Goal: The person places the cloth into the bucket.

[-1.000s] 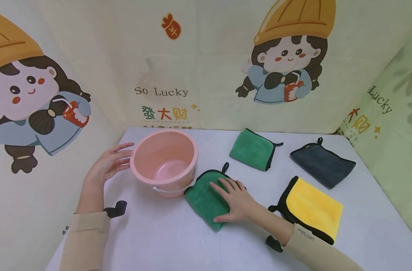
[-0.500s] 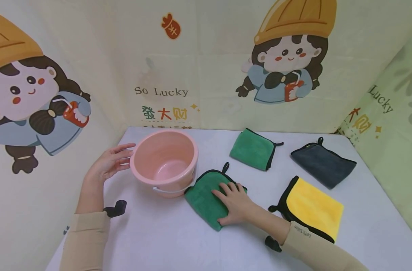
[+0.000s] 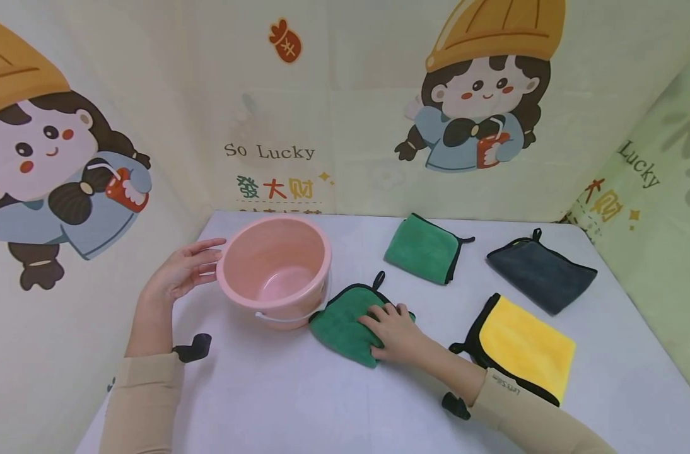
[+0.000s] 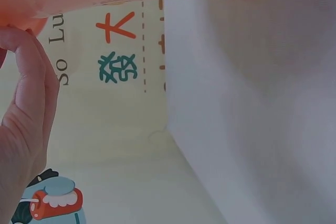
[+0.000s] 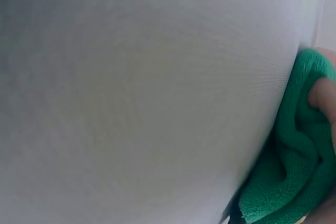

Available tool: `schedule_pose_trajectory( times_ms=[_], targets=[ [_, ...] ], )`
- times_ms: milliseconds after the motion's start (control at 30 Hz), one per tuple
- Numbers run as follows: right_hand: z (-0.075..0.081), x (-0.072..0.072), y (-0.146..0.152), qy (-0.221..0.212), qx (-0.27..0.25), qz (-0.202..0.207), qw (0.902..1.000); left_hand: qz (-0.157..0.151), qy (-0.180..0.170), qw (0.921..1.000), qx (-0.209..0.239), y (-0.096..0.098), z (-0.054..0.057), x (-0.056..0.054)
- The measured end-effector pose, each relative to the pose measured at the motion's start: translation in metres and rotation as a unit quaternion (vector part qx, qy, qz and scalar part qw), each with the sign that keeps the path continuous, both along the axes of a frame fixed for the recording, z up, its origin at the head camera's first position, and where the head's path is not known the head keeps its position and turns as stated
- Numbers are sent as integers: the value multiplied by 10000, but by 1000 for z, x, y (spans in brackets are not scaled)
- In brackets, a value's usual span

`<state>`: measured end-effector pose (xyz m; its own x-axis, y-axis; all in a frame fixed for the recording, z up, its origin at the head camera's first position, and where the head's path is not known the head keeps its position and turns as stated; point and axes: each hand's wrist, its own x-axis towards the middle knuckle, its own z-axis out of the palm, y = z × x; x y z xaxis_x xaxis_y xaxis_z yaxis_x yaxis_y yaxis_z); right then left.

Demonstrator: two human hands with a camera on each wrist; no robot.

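Observation:
A pink bucket (image 3: 260,249) with a white handle stands upright at the left of the table in the head view. My left hand (image 3: 188,271) is at its left side, fingers extended and fingertips at the rim. In the left wrist view, those fingers (image 4: 37,72) meet the pink wall. Right of the bucket lies a folded green towel (image 3: 342,325) with black edging and a loop. My right hand (image 3: 396,334) grips its right part between thumb and curled fingers. In the right wrist view the green towel (image 5: 289,166) is bunched and creased under the thumb (image 5: 324,98).
A second green towel (image 3: 423,249) lies at the back, with a dark grey towel (image 3: 540,274) to its right. A yellow towel (image 3: 526,343) with black edging lies beside my right forearm. Printed cloth walls (image 3: 368,126) enclose the white table (image 3: 299,397).
The fingers and thumb of my right hand have drawn together, gathering the near edge of the green towel. The left hand and the bucket stay in place.

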<state>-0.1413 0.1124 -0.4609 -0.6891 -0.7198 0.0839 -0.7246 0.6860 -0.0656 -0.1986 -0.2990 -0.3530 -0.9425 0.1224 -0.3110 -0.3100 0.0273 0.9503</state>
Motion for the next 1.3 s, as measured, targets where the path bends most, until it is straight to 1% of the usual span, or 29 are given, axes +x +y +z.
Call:
schedule_pose_trajectory(
  times_ms=[133, 267, 433, 633, 767, 967, 1167, 1300],
  targets=[
    [0, -1, -1, 77, -37, 46, 10000, 2, -21, 10000, -94, 0, 1, 0],
    [-2, -1, -2, 319, -41, 48, 9995, -39, -5, 9998, -205, 0, 1, 0],
    [-5, -2, -1, 615, -43, 12, 9981, -90, 36, 9989, -458, 1, 1, -1],
    [1, -4, 5, 914, -183, -6, 9956, -87, 43, 9977, -668, 1, 1, 0],
    [9, -5, 11, 1027, -336, -52, 9941, -120, 59, 9969, -770, 1, 2, 0],
    [26, -6, 24, 1010, -442, -149, 9938, -140, 9, 9963, -845, 1, 3, -1],
    [49, -6, 35, 1074, -680, -222, 9916, -187, 0, 9955, -929, 1, 4, -3],
    [68, -9, 40, 1204, -858, -207, 9888, -225, -24, 9944, -1029, 0, 1, -4]
  ],
)
